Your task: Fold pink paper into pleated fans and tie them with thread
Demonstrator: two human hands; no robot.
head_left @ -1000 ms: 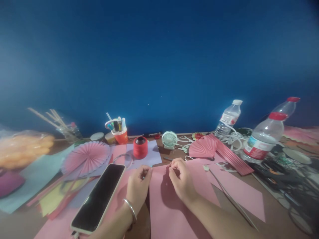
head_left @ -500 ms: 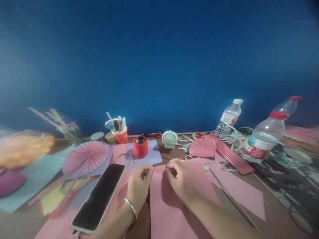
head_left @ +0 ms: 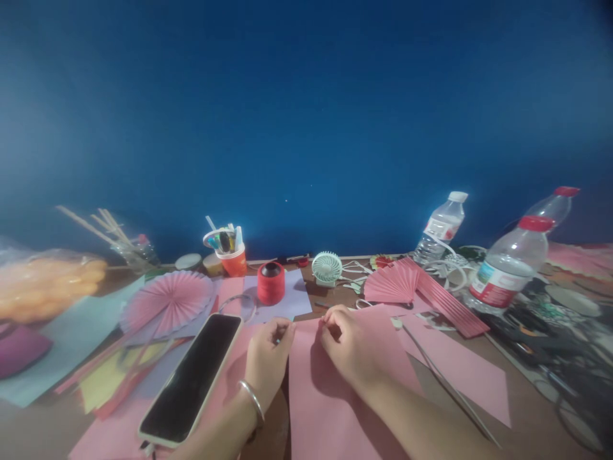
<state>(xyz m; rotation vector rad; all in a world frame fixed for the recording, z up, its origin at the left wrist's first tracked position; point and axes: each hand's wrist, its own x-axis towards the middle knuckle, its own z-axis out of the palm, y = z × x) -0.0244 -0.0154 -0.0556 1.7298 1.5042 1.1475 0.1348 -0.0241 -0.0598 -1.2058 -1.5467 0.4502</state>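
Note:
A sheet of pink paper [head_left: 345, 409] lies in front of me, its far edge between my hands. My left hand [head_left: 269, 351] wears a silver bangle [head_left: 251, 401] and is closed in a pinch at the sheet's far left corner. Along the same far edge, my right hand [head_left: 345, 345] pinches the paper, thumb and forefinger together, casting a shadow on it. A black-screened phone [head_left: 192, 380] rests left of my left hand. Behind the hands stand a red spool of thread [head_left: 271, 283] and a small mint-green fan [head_left: 326, 269].
Left are a round pleated pink paper fan [head_left: 167, 300], a cup of pens [head_left: 233, 260] and a bag of orange snacks [head_left: 52, 281]. Right are folded pink paper [head_left: 393, 283], a thin stick [head_left: 445, 380] and plastic bottles [head_left: 510, 265]. A blue wall [head_left: 306, 128] rises behind.
Almost nothing differs. The whole view has shifted very slightly, and both hands keep the same pinch at the paper's far edge.

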